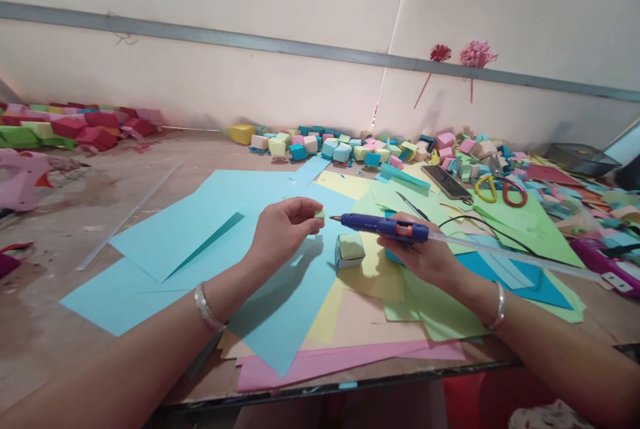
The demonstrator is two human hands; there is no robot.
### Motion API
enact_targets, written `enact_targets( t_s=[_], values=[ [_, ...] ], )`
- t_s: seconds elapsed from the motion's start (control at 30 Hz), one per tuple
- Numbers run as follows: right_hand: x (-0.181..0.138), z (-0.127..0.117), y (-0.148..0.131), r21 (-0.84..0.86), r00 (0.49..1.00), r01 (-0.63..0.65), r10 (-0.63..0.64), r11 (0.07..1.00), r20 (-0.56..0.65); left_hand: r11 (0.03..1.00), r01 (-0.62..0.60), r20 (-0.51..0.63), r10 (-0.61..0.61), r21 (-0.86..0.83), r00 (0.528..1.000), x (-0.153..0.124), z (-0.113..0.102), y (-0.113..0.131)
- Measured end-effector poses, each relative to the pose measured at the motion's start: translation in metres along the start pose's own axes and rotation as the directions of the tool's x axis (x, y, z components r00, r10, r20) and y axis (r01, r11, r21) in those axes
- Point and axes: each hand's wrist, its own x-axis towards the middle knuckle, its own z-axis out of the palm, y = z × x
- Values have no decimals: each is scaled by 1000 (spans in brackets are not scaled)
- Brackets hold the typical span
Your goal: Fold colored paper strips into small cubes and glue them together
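Note:
My left hand (pixel 287 229) pinches a small pale green piece of paper (pixel 319 214) between thumb and fingertips. In my right hand (pixel 423 252) is a blue glue gun (pixel 373 225), its nozzle pointing left, close to the green piece but apart from it. A long clear glue stick (pixel 505 255) runs out of the gun's back end to the right. Between and below the hands stands a small paper box (pixel 349 251) with a pale green top and lighter bluish sides. Light blue paper sheets (pixel 200 215) lie under my left hand.
Small coloured paper boxes (pixel 343 151) line the wall, with pink and red ones (pixel 95 135) at the far left. A phone (pixel 447 183), scissors (pixel 500 190) and green sheets (pixel 535 222) lie to the right. A pink glue gun (pixel 23 179) is at the left edge.

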Motion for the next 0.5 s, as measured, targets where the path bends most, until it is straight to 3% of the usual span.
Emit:
enact_targets(
  t_s=[0.07,0.17,0.33,0.5],
  values=[
    [-1,2,0,-10,999,3,-3,1000,-34,994,-57,-30,60,97,998,-1,1,-1],
    [-4,4,-1,-53,995,29,-33,998,-91,933,-224,-61,250,283,966,-3,1,-2],
    [-5,3,-1,-147,987,96,-113,984,-112,673,-495,21,581,550,813,-6,2,-3],
    [-6,3,-1,-243,957,216,-255,946,-140,516,-591,85,705,620,705,-11,4,0]
  ],
)
